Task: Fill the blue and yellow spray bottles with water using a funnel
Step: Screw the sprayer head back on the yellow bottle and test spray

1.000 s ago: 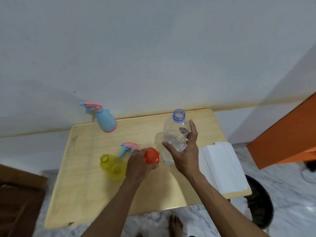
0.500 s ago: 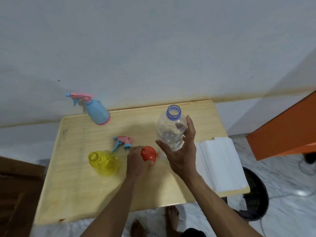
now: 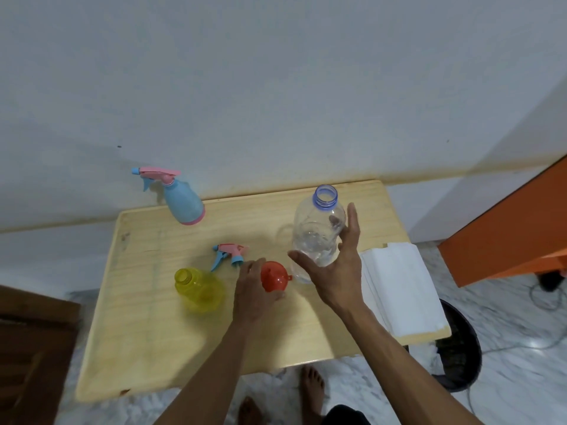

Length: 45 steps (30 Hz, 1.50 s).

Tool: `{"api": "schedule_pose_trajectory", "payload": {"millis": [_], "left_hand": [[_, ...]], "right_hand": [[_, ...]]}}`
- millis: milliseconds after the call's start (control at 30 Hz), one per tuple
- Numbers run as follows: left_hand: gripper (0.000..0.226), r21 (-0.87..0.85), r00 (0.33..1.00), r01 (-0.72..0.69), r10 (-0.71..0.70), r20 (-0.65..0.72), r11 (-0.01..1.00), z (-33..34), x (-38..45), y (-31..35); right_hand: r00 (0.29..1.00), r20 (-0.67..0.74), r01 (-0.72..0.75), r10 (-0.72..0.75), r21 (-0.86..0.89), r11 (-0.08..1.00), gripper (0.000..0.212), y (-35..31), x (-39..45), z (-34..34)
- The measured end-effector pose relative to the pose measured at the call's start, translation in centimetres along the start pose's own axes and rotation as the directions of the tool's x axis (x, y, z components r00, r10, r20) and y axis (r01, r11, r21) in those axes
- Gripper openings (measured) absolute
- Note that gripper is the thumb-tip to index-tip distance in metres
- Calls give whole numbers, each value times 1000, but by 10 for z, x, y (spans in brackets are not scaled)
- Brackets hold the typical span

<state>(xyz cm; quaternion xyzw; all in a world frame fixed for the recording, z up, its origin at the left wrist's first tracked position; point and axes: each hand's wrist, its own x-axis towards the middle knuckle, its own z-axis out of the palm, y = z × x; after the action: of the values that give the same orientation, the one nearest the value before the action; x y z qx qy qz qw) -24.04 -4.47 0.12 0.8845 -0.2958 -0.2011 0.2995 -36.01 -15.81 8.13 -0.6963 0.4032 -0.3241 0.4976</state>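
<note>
The blue spray bottle (image 3: 185,201) stands at the table's back left with its pink and blue sprayer head on. The yellow spray bottle (image 3: 198,289) stands open-necked left of centre; its removed sprayer head (image 3: 229,254) lies just behind it. My left hand (image 3: 253,294) holds a red funnel (image 3: 273,276) on the table, right of the yellow bottle. My right hand (image 3: 333,265) is wrapped around a clear uncapped water bottle (image 3: 317,232) with some water in it, standing beside the funnel.
The wooden table (image 3: 153,348) stands against a white wall. A folded white cloth (image 3: 402,289) lies at its right edge. A black bin (image 3: 460,354) sits on the marble floor to the right, an orange panel (image 3: 506,231) beyond it. My bare feet show below the table's front edge.
The view has shifted slightly. Both hands stay where they were, the left on the funnel and the right on the clear bottle; the funnel is a little farther from the yellow bottle.
</note>
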Motion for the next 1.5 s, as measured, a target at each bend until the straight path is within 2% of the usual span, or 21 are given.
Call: {"api": "schedule_pose_trajectory", "payload": {"millis": [100,233,300,433,567,667,767,833,933,1033,1167,1267,1500], "left_hand": [[88,-73,997,-35,31,-64,997,-17,-15,-8],[70,-130,992,-87,74,-106,988,-48,-41,-35],[56,-143,991,-102,87,-104,984,-64,-52,-52],[32,-136,993,-84,71,-92,987,-88,-63,-95],[27,-122,986,-23,3,-164,992,-105,-68,-133],[39,-164,971,-10,-30,-239,986,-112,-63,-142],[75,-237,969,-24,-36,-245,971,-109,-53,-140],[92,-280,972,-47,-22,-236,959,-104,-45,-137],[100,-340,977,-35,-39,-210,940,-100,-31,-134],[100,-358,982,-25,-44,-184,933,-99,-22,-135],[90,-373,986,2,-65,-156,928,-97,-17,-136],[81,-378,986,-14,-51,-161,926,-95,-15,-139],[77,-377,987,-40,-22,-158,925,-94,-15,-140]], "right_hand": [[995,-104,11,-12,-7,1000,127,-3,-17,5],[940,-338,10,-38,-84,996,81,-5,-49,27],[923,-380,19,-60,-110,994,61,-7,-63,41],[980,-199,7,-25,-89,996,26,-10,-83,72],[998,-11,-69,69,-251,966,7,-19,-82,97],[988,97,-64,120,-447,892,25,-19,-64,115],[974,173,3,144,-650,760,34,-15,-37,135],[963,227,79,144,-751,656,36,-12,-20,148],[938,298,162,178,-830,533,42,-2,2,165],[915,319,186,248,-878,442,53,6,15,177],[905,289,138,313,-895,425,64,9,23,190],[906,267,109,329,-898,427,59,12,26,197],[901,213,2,377,-873,488,51,13,28,205]]}}
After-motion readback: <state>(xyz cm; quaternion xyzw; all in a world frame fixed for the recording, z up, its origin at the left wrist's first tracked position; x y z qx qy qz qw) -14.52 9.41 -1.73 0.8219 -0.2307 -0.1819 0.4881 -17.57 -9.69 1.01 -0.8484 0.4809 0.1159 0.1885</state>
